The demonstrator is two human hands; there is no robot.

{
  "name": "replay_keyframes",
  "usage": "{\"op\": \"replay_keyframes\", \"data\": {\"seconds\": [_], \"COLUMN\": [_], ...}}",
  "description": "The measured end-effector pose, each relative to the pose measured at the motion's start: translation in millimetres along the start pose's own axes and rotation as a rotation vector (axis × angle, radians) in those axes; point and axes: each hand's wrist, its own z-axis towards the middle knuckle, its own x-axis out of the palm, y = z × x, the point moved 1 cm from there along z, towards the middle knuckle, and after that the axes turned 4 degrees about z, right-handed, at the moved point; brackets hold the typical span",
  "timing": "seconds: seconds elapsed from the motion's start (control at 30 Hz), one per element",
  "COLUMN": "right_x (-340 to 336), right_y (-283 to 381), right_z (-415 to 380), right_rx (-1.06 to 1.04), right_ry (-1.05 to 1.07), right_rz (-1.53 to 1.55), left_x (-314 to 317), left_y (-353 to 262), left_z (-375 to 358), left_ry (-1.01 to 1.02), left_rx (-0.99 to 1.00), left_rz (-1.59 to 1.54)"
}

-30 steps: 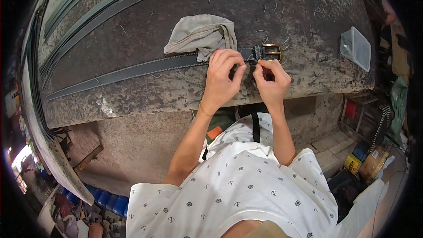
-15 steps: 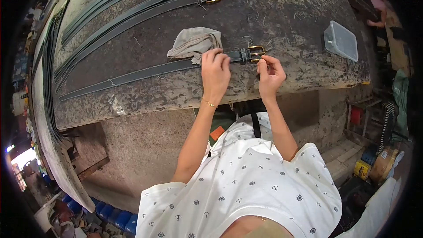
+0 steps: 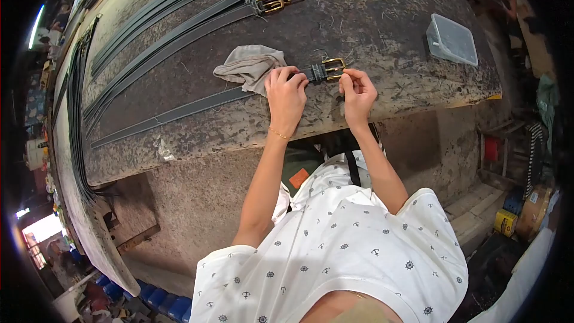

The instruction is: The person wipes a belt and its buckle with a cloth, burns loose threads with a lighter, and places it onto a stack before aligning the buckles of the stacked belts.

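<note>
A dark grey leather belt (image 3: pixel 197 109) with pale edge stitching lies slantwise along the front of the worktable. Its brass-coloured buckle (image 3: pixel 333 68) is at the right end, beside the dark keeper loops. My left hand (image 3: pixel 286 98) has its fingers curled over the strap just left of the loops, against a crumpled beige cloth (image 3: pixel 251 66); the fingertips are partly hidden. Thumb and forefinger of my right hand (image 3: pixel 359 97) are pinched together at the buckle's lower right corner.
Several similar belts (image 3: pixel 197 21) with brass buckles lie across the back left. Thin dark straps (image 3: pixel 75 101) hang over the left end. A clear plastic box (image 3: pixel 452 40) stands at the right of the worn table (image 3: pixel 382 36). Loose thread bits are scattered about.
The view has shifted slightly, so the table things sit a little differently in the picture. Both hands keep nearly the same places on the belt and at its buckle.
</note>
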Motion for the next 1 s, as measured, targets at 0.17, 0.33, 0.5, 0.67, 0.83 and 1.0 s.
{"op": "replay_keyframes", "data": {"seconds": [0.17,0.33,0.5,0.67,0.83,1.0], "right_x": [1,-4,-1,-7,-7,6], "right_y": [0,1,8,8,5,14], "right_z": [6,17,18,21,19,15], "right_rx": [0.041,0.066,0.087,0.081,0.102,0.040], "right_ry": [0.070,0.055,-0.017,-0.033,0.061,0.131], "right_rz": [-0.131,-0.141,-0.103,-0.059,-0.228,-0.434], "left_x": [2,-15,-13,-1,3,6], "left_y": [2,9,-12,-6,4,6], "left_z": [-1,9,24,29,18,15], "left_ry": [0.035,-0.125,0.112,0.157,0.144,0.079], "left_rx": [-0.008,-0.180,0.209,0.244,0.279,0.316], "left_rz": [0.071,0.101,-0.129,-0.210,-0.205,-0.197]}}
